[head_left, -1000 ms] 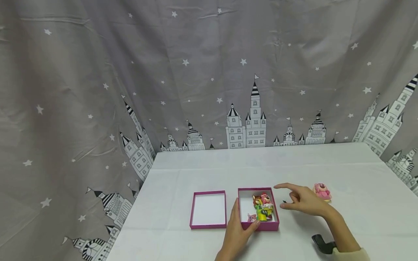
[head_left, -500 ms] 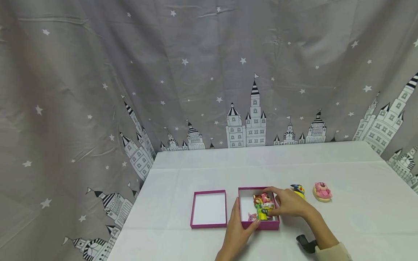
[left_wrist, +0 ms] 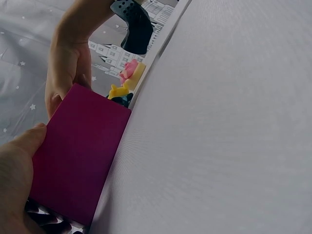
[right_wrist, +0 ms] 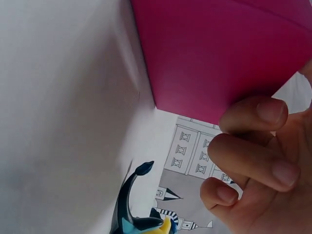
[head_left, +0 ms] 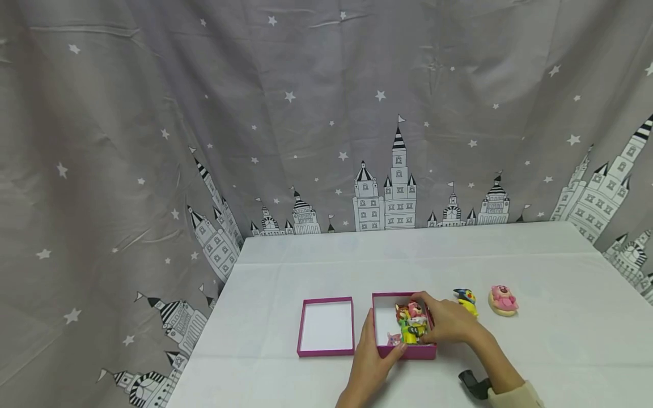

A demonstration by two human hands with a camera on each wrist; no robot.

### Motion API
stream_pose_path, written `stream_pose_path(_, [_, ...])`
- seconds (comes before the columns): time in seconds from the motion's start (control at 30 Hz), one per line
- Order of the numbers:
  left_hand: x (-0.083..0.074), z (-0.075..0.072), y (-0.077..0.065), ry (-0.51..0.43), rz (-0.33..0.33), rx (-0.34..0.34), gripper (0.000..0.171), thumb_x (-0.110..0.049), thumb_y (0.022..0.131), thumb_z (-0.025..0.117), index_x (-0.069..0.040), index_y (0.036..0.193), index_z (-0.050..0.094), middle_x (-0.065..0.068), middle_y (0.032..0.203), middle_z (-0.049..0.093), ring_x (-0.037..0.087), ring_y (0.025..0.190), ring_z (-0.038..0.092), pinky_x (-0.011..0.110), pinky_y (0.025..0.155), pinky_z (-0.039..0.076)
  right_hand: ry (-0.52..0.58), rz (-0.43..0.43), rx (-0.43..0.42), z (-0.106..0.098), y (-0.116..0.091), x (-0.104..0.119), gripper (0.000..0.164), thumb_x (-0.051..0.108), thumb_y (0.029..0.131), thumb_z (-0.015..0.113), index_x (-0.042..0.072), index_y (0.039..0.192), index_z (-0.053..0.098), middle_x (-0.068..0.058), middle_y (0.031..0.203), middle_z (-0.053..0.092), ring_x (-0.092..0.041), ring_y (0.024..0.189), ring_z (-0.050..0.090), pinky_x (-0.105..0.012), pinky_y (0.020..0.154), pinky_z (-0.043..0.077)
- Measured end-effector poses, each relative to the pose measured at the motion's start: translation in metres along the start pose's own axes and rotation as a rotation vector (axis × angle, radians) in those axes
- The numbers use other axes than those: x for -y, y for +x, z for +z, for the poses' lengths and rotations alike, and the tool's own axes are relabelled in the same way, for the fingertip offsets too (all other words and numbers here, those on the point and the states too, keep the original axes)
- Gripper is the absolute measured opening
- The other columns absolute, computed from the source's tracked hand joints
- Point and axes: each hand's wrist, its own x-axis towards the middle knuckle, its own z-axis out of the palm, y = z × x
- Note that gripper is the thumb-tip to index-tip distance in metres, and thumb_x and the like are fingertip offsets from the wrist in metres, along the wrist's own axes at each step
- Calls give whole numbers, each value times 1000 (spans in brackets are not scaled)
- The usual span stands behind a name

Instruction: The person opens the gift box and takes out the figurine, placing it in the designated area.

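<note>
A magenta-walled open box [head_left: 420,353] holds several small toy figures: a pink bear [head_left: 415,310], a green and yellow figure [head_left: 408,333] and a small pink one [head_left: 394,339] among them. My left hand [head_left: 369,362] grips the box at its near left corner, thumb on the front wall, fingers along the left side. My right hand [head_left: 450,322] reaches over the right wall, index finger and thumb inside beside the figures; their tips are hidden, so a hold is unclear. In the right wrist view the other fingers [right_wrist: 251,156] curl outside the box.
Left of the box lies a shallow tray-like piece with magenta edges [head_left: 325,353]. Beyond my right hand are a yellow and dark blue toy figure [head_left: 466,303] and a pink bear on a cream base [head_left: 503,300]. A grey curtain [head_left: 306,130] backs the white table [head_left: 306,255].
My right hand has come left from beside the box to reach into it, uncovering the yellow and dark blue figure on the table. My left hand and the box stay put.
</note>
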Motion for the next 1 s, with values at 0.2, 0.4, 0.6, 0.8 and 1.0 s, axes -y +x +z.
stream_pose_path(0.2, [0, -1, 0, -1, 3, -4, 96, -51, 79, 65, -2, 146, 17, 16, 148, 25, 32, 132, 29, 47, 105, 27, 24, 24, -7, 4, 2, 1, 79, 26, 54, 88, 16, 122, 49, -8, 95, 65, -21, 74, 60, -43, 62, 52])
stream_pose_path(0.4, [-1, 0, 0, -4, 8, -10, 96, -50, 79, 66, -1, 146, 17, 16, 148, 26, 32, 132, 29, 47, 106, 27, 15, 43, -25, 8, 2, 2, 77, 23, 53, 88, 16, 120, 50, -9, 96, 66, -24, 76, 61, -45, 64, 53])
stream_pose_path(0.6, [0, 1, 0, -8, 16, -19, 97, -50, 78, 67, -1, 146, 18, 16, 148, 26, 31, 132, 29, 46, 106, 27, -35, 42, -50, 9, 1, 5, 78, 26, 52, 89, 14, 119, 50, -8, 92, 66, -24, 71, 61, -42, 61, 53])
stream_pose_path(0.8, [0, 1, 0, 1, 21, -27, 97, -51, 78, 67, -1, 145, 18, 16, 148, 26, 31, 132, 30, 46, 106, 27, -50, 64, -53, 9, 1, 6, 79, 27, 52, 89, 11, 118, 49, -9, 90, 65, -20, 68, 58, -41, 61, 52])
stream_pose_path(1.0, [2, 1, 0, 14, 21, -28, 97, -52, 78, 66, -2, 146, 18, 15, 148, 26, 30, 132, 30, 45, 106, 28, -63, 71, -50, 10, 1, 7, 77, 28, 52, 89, 10, 116, 49, -8, 88, 65, -17, 64, 55, -39, 59, 52])
